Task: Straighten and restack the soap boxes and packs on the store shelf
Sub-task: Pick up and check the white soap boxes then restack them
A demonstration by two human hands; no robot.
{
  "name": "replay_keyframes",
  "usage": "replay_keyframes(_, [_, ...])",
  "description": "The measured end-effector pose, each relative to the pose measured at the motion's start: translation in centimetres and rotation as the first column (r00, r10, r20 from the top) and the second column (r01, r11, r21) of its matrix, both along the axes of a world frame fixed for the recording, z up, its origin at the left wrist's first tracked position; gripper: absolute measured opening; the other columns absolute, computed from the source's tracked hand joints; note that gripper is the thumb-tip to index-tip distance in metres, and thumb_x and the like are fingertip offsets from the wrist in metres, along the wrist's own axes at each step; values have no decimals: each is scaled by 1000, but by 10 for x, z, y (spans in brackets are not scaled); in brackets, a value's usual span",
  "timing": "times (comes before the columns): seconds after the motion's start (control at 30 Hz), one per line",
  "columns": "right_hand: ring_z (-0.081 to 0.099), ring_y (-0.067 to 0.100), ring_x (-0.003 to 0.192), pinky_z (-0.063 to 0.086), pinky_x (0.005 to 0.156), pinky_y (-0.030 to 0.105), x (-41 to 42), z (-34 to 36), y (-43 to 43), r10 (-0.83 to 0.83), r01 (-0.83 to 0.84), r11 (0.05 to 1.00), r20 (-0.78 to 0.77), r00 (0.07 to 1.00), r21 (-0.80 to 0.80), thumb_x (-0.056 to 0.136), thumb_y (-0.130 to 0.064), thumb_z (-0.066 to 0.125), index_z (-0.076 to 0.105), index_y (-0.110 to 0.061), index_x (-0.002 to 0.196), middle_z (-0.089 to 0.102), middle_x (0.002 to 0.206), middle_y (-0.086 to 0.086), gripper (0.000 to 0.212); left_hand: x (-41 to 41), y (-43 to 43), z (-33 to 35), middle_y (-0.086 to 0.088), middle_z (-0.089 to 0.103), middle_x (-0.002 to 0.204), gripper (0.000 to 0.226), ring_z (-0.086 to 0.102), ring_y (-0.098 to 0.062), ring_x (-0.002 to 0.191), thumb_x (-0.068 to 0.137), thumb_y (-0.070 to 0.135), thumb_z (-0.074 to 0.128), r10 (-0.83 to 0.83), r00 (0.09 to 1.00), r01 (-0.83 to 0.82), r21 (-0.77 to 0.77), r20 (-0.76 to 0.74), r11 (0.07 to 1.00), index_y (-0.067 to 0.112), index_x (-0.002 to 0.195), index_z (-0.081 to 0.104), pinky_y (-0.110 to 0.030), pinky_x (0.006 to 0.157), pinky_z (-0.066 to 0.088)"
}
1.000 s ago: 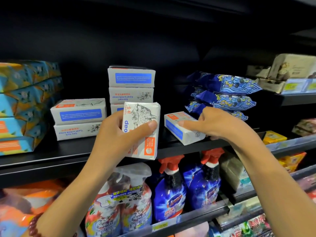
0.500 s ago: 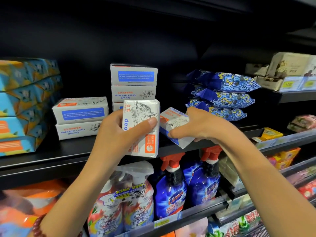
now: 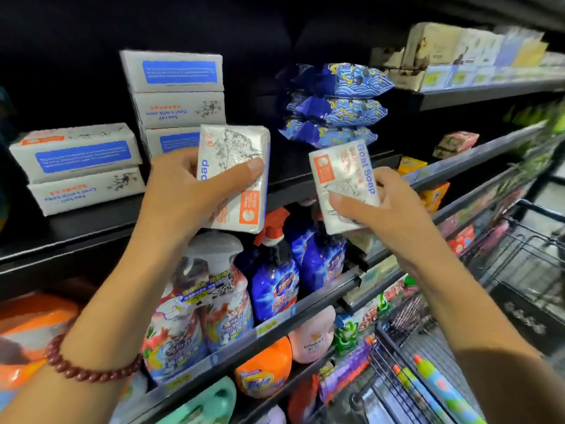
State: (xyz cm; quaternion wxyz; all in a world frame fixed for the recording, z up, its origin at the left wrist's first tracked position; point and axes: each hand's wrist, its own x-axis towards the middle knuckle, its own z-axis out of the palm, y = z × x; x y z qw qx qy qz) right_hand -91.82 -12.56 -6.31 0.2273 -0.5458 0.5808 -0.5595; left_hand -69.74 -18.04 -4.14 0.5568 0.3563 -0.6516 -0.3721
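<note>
My left hand (image 3: 186,194) grips a white goat soap box (image 3: 235,166) upright in front of the black shelf (image 3: 91,221), thumb across its face. My right hand (image 3: 376,209) holds a second white soap box (image 3: 342,175) off the shelf, tilted, its "Goat Soap" print facing me. Behind them on the shelf stands a stack of three white soap boxes (image 3: 177,90). A lower stack of two boxes (image 3: 76,166) sits to the left. Three blue patterned soap packs (image 3: 336,108) are piled to the right.
Blue spray bottles (image 3: 275,280) and other cleaner bottles fill the shelf below. Beige boxes (image 3: 443,47) line the upper right shelf. A black wire shopping cart (image 3: 504,270) stands at the lower right, close to my right arm.
My right hand has lifted the soap box off the shelf and turned it upright toward me. My left hand keeps its box at about the same spot. The view swung right.
</note>
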Motion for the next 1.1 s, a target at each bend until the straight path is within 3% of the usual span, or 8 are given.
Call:
replay_keyframes(0.13, [67, 7, 86, 56, 71, 25, -11, -31, 57, -207, 210, 978, 99, 973, -18, 76, -26, 74, 55, -16, 112, 69, 99, -6, 41, -30, 20, -23, 0, 72, 69, 20, 67, -12, 58, 65, 40, 79, -299, 954, 301, 126, -30, 945, 23, 74, 74, -27, 50, 54])
replay_keyframes(0.3, [65, -1, 66, 49, 53, 14, -4, -88, 141, -444, 446, 893, 261, 857, 55, 75, -12, 73, 56, -13, 99, 71, 75, -11, 29, -66, 56, -95, -5, 71, 66, 20, 63, -14, 56, 62, 24, 82, -506, 862, 481, 321, -6, 816, 13, 75, 72, -24, 49, 51])
replay_keyframes(0.4, [63, -5, 66, 45, 51, 9, 11, -127, 195, -598, 578, 801, 179, 781, 156, 74, -22, 76, 56, -27, 91, 68, 77, -21, 26, -75, 83, -137, -4, 72, 69, 34, 64, -13, 58, 56, 28, 80, -624, 781, 567, 447, -25, 692, 9, 83, 72, -24, 51, 50])
replay_keyframes(0.6, [63, -3, 67, 47, 52, 12, 47, -198, 300, -821, 749, 571, 261, 508, 337, 75, -15, 75, 60, -18, 100, 67, 88, -4, 29, -95, 146, -204, -16, 71, 83, 20, 62, -25, 74, 65, 13, 81, -764, 644, 593, 646, -22, 481, 9, 82, 71, -47, 72, 50])
replay_keyframes(0.73, [62, -3, 60, 49, 48, 16, 72, -232, 363, -906, 801, 408, 305, 294, 437, 76, -8, 74, 59, -11, 96, 66, 85, 3, 25, -99, 200, -231, -1, 69, 65, 12, 63, -13, 54, 59, 17, 81, -864, 493, 633, 724, -104, 275, 16, 69, 75, -30, 57, 52])
replay_keyframes(0.93, [61, -3, 58, 45, 48, 12, 96, -266, 446, -929, 826, 263, 362, 78, 498, 76, -1, 72, 58, -13, 92, 66, 79, -1, 24, -125, 290, -269, -24, 70, 82, 27, 62, -24, 72, 64, 26, 81, -909, 412, 578, 753, 63, 315, 6, 79, 70, -56, 74, 52])
replay_keyframes(1.0, [61, -3, 57, 44, 47, 10, 99, -272, 477, -923, 831, 229, 384, 20, 506, 76, 2, 72, 59, -14, 88, 67, 74, -6, 24, -135, 321, -275, -19, 71, 82, 28, 64, -22, 71, 65, 30, 77, -935, 346, 594, 752, 81, 285, 8, 80, 71, -52, 69, 54])
replay_keyframes(1.1, [65, 2, 66, 48, 52, 14, 97, -282, 522, -917, 829, 181, 395, -52, 529, 75, -4, 74, 60, -13, 91, 70, 77, -5, 24, -154, 362, -282, 1, 73, 71, 3, 67, -8, 61, 76, 18, 77, -958, 271, 618, 746, 96, 249, 18, 76, 74, -22, 52, 50])
